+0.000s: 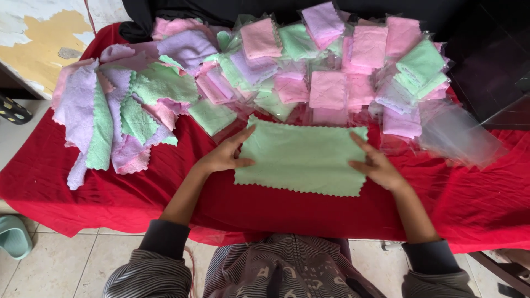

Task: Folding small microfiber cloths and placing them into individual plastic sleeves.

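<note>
While the green cloth (301,157) lies flat on the red table cover (110,193), both hands rest on its two short ends. The cloth is a rectangle, and its long side runs from left to right across the table, with the wavy edge at the bottom facing the person. It sits in the middle of the table, just in front of the big heap of packed cloths.

The left hand (225,155) is on the left end of the cloth. Its fingers are stretched out and point up toward the top left corner, and the thumb presses on the cloth edge. The hand is flat and spread, not closed around anything.

The right hand (378,164) is on the right end. Its fingers are also spread and lie on the cloth, with one finger pointing up toward the top right corner. It presses down and does not grab.

Behind the green cloth there are many folded cloths in clear bags (331,88), in pink, purple and green. On the left is a loose pile of unfolded cloths (110,116) in the same colours. An empty clear plastic bag (458,135) lies on the right, near the right hand but not touching it. The person wears striped sleeves (149,273)
</note>
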